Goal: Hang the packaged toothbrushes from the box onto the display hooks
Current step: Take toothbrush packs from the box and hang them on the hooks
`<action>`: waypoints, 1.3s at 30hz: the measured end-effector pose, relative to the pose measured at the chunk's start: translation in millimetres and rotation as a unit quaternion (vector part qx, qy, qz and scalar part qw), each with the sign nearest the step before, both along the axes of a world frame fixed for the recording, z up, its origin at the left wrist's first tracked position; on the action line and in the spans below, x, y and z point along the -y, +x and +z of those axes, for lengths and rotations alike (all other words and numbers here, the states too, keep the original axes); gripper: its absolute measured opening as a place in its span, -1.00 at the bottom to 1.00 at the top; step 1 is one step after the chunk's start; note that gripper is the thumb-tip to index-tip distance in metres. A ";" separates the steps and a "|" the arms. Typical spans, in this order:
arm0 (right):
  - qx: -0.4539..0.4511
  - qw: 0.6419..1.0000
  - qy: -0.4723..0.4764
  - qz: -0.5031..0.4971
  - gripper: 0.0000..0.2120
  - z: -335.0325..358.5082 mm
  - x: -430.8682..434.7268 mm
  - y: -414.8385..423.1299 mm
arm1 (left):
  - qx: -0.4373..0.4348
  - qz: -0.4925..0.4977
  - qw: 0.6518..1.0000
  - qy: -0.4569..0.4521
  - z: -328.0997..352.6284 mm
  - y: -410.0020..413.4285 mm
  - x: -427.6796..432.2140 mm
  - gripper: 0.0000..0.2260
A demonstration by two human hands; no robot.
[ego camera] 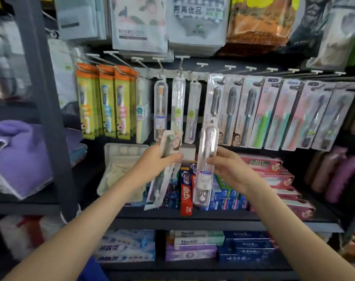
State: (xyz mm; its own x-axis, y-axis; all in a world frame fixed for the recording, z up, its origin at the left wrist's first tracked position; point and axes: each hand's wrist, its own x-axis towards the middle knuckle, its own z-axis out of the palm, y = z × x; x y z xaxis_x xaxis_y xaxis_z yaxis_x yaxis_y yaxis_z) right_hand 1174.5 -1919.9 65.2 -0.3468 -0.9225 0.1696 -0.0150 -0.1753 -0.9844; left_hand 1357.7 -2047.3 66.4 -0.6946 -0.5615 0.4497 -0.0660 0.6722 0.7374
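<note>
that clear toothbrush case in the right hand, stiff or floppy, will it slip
Probably stiff: the clear toothbrush case looks straight though the right hand pinches only its middle. Likely light, since fingertips alone carry it. Its glossy shell may be slippery, so it could swivel in that pinch.

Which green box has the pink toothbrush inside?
The rightmost green box; the middle green box holds a blue brush, the leftmost green box an orange one.

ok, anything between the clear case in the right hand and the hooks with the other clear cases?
Nothing visible. The clear case in the right hand is held in open air just below the hanging clear cases; those hooks already carry stock.
</note>
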 end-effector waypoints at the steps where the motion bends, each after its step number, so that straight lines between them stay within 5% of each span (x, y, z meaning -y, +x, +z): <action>1: -0.011 1.000 -0.009 -0.011 -0.70 1.4 2.0 3.6 | -0.039 -0.007 0.999 0.027 4.3 2.9 1.6 -0.87; 5: -0.042 0.999 -0.032 -0.008 -0.71 14.7 8.6 20.9 | -0.121 -0.041 0.978 0.167 20.9 9.3 4.2 -0.80; 13: -0.068 0.996 -0.050 -0.023 -0.67 33.9 34.6 39.5 | -0.144 -0.055 0.964 0.215 38.4 7.6 5.9 -0.91; 21: -0.058 0.994 -0.065 -0.058 -0.87 67.9 49.2 37.8 | -0.199 0.020 0.946 0.254 49.8 25.8 40.6 -0.88; 24: -0.131 0.987 -0.062 -0.062 -0.76 73.8 62.5 45.1 | -0.226 0.016 0.928 0.295 56.4 31.7 55.5 -0.83; 29: -0.127 0.985 -0.095 -0.067 -0.60 85.0 86.0 62.1 | -0.256 0.022 0.921 0.294 69.6 38.2 73.1 -0.91; 33: -0.113 0.983 -0.113 -0.091 -0.93 92.9 100.7 74.9 | -0.268 0.019 0.919 0.288 77.6 41.6 81.8 -0.92; 35: -0.107 0.982 -0.113 -0.103 -0.89 94.7 109.1 75.9 | -0.266 0.015 0.921 0.283 81.0 42.9 84.6 -0.91; 39: -0.129 0.978 -0.089 -0.136 -0.50 95.2 128.0 72.6 | -0.266 0.002 0.924 0.275 84.8 45.4 90.9 -0.91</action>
State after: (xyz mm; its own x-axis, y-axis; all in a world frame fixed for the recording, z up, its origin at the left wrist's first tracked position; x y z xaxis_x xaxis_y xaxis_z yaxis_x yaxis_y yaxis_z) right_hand 1247.1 -2047.8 160.4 -0.4993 -0.7496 0.4345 -0.3298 -0.2992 -0.8954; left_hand 1403.0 -2138.3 151.3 -0.4545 -0.8087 0.3733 0.4029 0.1871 0.8959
